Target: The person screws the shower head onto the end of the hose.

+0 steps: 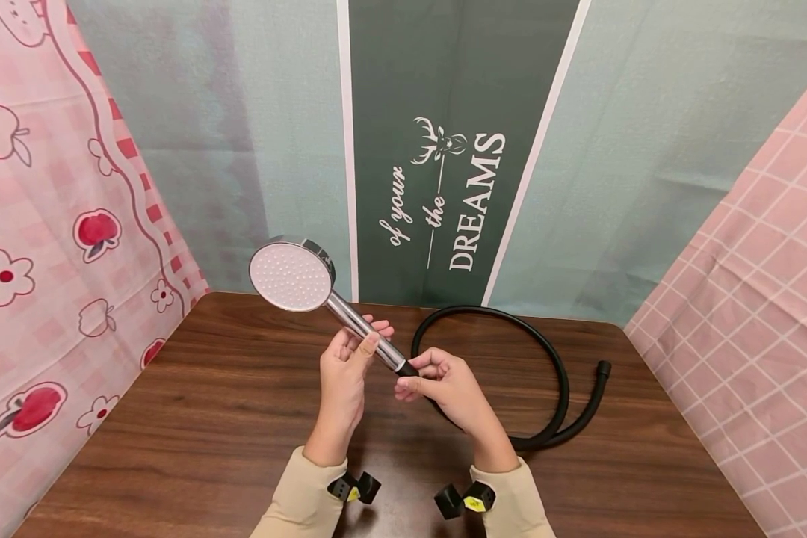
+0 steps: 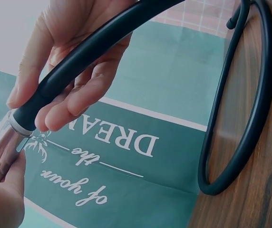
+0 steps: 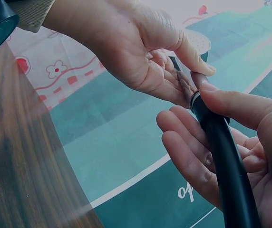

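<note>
A chrome shower head (image 1: 292, 275) with a pale nozzle face is held up above the table, tilted with its head to the upper left. My left hand (image 1: 347, 368) grips its handle (image 1: 351, 315), thumb on the near side. At the handle's lower end, my right hand (image 1: 449, 387) pinches the black end fitting of the hose (image 2: 74, 66) between thumb and fingers. In the right wrist view the fitting (image 3: 203, 105) meets the silver end of the handle, with the right thumb on it. The hose runs from the right hand down to the table.
The rest of the black hose (image 1: 565, 373) loops on the wooden table (image 1: 195, 418), its free end (image 1: 603, 369) at the right. Behind hangs a green cloth (image 1: 296, 149) with white lettering. Pink patterned cloths (image 1: 767, 299) hang at both sides.
</note>
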Demonstrator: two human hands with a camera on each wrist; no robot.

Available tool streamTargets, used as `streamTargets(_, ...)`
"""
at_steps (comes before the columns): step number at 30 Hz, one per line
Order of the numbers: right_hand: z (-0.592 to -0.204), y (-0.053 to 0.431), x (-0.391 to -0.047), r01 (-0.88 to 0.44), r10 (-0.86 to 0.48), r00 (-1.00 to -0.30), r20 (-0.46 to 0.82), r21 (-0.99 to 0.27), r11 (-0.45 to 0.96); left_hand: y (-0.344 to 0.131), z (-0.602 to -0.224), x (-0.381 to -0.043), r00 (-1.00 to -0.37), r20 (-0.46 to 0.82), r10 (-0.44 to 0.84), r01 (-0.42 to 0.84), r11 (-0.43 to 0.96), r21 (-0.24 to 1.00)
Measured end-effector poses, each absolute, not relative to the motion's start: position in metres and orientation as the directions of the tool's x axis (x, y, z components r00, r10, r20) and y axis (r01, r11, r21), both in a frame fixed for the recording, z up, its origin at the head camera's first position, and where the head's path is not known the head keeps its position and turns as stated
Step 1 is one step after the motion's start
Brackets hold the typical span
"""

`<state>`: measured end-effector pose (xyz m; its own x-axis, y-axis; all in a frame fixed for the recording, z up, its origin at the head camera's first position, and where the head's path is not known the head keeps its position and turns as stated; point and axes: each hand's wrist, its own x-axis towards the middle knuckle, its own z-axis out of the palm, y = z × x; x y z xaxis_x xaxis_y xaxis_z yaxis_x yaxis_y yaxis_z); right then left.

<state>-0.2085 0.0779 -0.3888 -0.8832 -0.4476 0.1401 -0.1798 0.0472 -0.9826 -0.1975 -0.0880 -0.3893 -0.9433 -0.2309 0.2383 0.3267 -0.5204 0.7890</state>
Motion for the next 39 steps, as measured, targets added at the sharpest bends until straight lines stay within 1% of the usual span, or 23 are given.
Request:
streamTargets(12, -0.3896, 0.078, -0.2085, -0.172, -0.472, -0.87, 0.143, -0.985, 0.019, -0.0877, -0.3901, -0.1977, -0.942, 0.243, -0.231, 0.331, -0.515, 0.791)
streamTargets(39, -0.3903, 0.0791, -0.209, -0.177, -0.477, -0.867, 0.141, -0.984, 0.029, -0.0877, -0.3902, -0.1979, -0.942, 0.24, -0.235, 0.33, -0.517, 0.79)
